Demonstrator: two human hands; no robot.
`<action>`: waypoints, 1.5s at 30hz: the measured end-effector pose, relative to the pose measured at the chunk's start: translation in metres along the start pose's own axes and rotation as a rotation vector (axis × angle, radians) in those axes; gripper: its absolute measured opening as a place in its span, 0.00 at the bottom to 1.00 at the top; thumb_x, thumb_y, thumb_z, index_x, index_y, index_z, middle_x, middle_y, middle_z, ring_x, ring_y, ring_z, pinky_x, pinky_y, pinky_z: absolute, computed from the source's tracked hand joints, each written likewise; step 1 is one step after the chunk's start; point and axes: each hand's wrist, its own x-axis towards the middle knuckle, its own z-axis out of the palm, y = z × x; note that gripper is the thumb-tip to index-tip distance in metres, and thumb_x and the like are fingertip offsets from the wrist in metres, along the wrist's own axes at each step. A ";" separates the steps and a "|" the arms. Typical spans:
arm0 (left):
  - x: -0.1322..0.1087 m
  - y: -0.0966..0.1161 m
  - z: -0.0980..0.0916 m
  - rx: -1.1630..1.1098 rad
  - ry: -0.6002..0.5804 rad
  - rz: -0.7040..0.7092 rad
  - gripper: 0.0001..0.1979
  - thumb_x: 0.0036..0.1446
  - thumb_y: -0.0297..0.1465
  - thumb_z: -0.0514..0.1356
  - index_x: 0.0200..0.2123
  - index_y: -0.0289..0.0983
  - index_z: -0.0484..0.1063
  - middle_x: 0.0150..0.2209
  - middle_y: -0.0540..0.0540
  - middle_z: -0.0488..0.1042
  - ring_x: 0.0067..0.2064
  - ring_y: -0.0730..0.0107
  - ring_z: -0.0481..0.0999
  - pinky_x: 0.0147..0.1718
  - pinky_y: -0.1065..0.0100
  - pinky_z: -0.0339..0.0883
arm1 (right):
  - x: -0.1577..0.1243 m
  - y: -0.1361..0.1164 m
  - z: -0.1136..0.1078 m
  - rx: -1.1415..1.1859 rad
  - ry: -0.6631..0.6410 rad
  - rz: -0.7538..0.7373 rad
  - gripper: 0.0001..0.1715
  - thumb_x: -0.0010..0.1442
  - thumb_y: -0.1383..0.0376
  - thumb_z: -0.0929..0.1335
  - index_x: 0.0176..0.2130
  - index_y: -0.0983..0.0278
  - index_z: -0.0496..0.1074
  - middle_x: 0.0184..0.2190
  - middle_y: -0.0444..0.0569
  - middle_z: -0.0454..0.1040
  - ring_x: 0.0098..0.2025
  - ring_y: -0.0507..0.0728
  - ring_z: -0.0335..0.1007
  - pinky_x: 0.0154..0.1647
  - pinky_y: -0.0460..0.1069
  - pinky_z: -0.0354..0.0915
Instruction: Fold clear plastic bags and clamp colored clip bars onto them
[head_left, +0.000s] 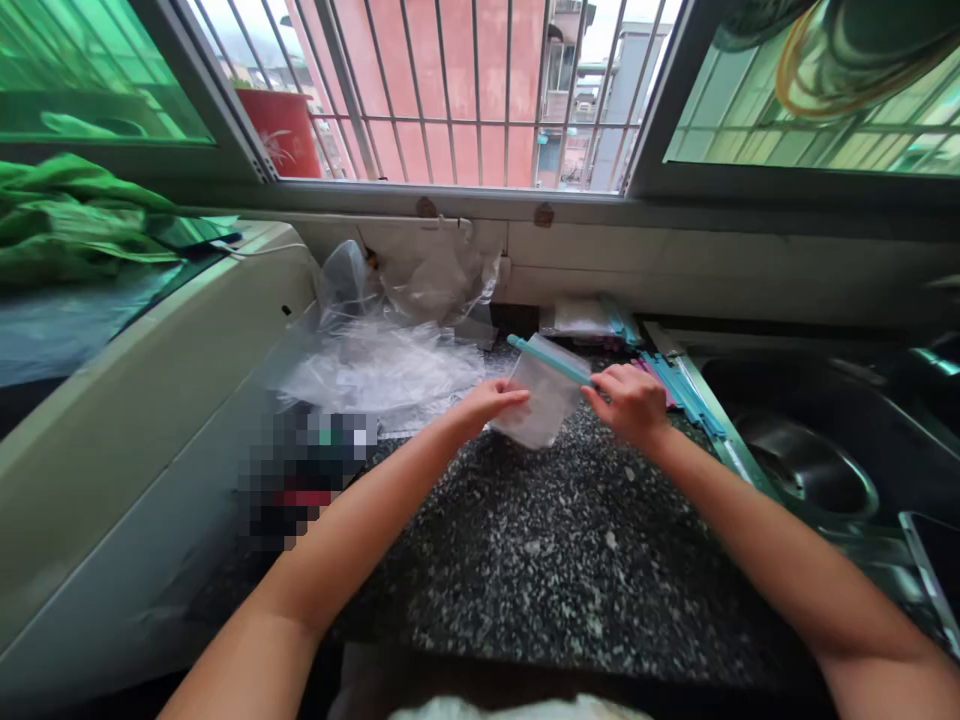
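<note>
A clear plastic bag (541, 408) is held up over the speckled counter, tilted. Across its upper part runs a blue plastic strip (551, 361), sloping down to the right. My left hand (491, 402) pinches the bag's left side, thumb on top. The strip's right end is pinched between the thumb and fingers of my right hand (630, 400). To the left lies a heap of clear plastic bags (390, 370). Just beyond my right hand is a pile of loose blue strips (684, 392), with some purple ones among them.
A flat stack of clear bags (581, 318) lies by the back wall. At the right is a metal sink (817, 465). A pale appliance side (150, 430) bounds the counter (540, 560) on the left. A barred window (450, 100) stands behind. A blurred-out item lies near my left forearm.
</note>
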 end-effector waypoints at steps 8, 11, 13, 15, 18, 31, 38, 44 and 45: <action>0.124 0.044 0.031 0.163 0.340 0.170 0.04 0.52 0.27 0.57 0.31 0.32 0.70 0.17 0.53 0.66 0.19 0.76 0.66 0.23 0.73 0.60 | 0.069 0.067 0.032 -0.171 -0.100 0.406 0.22 0.58 0.58 0.59 0.36 0.69 0.76 0.34 0.60 0.76 0.36 0.61 0.69 0.29 0.49 0.54; 0.160 0.050 0.042 0.189 0.455 0.242 0.16 0.55 0.28 0.55 0.48 0.32 0.66 0.26 0.49 0.70 0.26 0.72 0.70 0.29 0.71 0.63 | 0.085 0.076 0.046 -0.191 -0.129 0.478 0.23 0.58 0.58 0.59 0.37 0.70 0.76 0.35 0.62 0.76 0.36 0.63 0.71 0.30 0.50 0.56; 0.173 0.046 0.047 0.320 0.493 0.307 0.25 0.56 0.31 0.55 0.57 0.36 0.57 0.31 0.47 0.71 0.33 0.68 0.73 0.34 0.70 0.63 | 0.091 0.080 0.057 -0.187 -0.146 0.527 0.23 0.58 0.58 0.59 0.38 0.71 0.76 0.35 0.64 0.76 0.36 0.64 0.72 0.30 0.51 0.58; 0.176 0.035 0.050 0.593 0.485 0.363 0.28 0.56 0.35 0.55 0.60 0.42 0.53 0.37 0.45 0.71 0.39 0.63 0.73 0.37 0.67 0.62 | 0.093 0.081 0.066 -0.181 -0.160 0.561 0.23 0.58 0.58 0.59 0.38 0.71 0.76 0.34 0.65 0.76 0.36 0.65 0.73 0.31 0.52 0.59; 0.175 0.015 0.053 1.002 0.431 0.354 0.23 0.58 0.41 0.51 0.57 0.44 0.60 0.44 0.41 0.69 0.46 0.56 0.70 0.41 0.63 0.61 | 0.092 0.080 0.076 -0.173 -0.188 0.557 0.23 0.58 0.58 0.60 0.38 0.71 0.76 0.33 0.65 0.76 0.36 0.66 0.73 0.32 0.53 0.60; 0.163 -0.009 0.048 1.215 0.443 0.413 0.27 0.59 0.35 0.50 0.59 0.29 0.53 0.49 0.33 0.66 0.49 0.56 0.66 0.46 0.62 0.59 | 0.039 0.055 0.081 -0.054 -0.269 0.479 0.26 0.61 0.52 0.57 0.29 0.66 0.74 0.26 0.57 0.76 0.29 0.60 0.71 0.24 0.48 0.48; 0.116 -0.022 0.050 1.393 0.325 0.493 0.16 0.60 0.23 0.43 0.44 0.30 0.68 0.45 0.34 0.68 0.48 0.58 0.66 0.44 0.62 0.60 | 0.012 0.029 0.068 -0.083 -0.369 0.303 0.18 0.61 0.59 0.58 0.33 0.66 0.72 0.32 0.55 0.76 0.32 0.58 0.71 0.24 0.47 0.49; 0.063 -0.015 0.027 1.456 0.257 0.493 0.11 0.58 0.26 0.50 0.40 0.34 0.70 0.43 0.40 0.71 0.46 0.62 0.69 0.43 0.67 0.62 | 0.030 0.006 0.059 -0.015 -0.360 0.285 0.18 0.59 0.60 0.59 0.31 0.65 0.73 0.31 0.56 0.76 0.30 0.58 0.71 0.24 0.47 0.51; 0.055 -0.010 0.016 1.459 0.274 0.473 0.10 0.57 0.27 0.51 0.40 0.35 0.71 0.43 0.41 0.71 0.46 0.62 0.69 0.43 0.67 0.62 | 0.035 -0.002 0.059 0.010 -0.352 0.267 0.18 0.59 0.59 0.59 0.31 0.65 0.73 0.31 0.55 0.77 0.31 0.58 0.72 0.24 0.47 0.52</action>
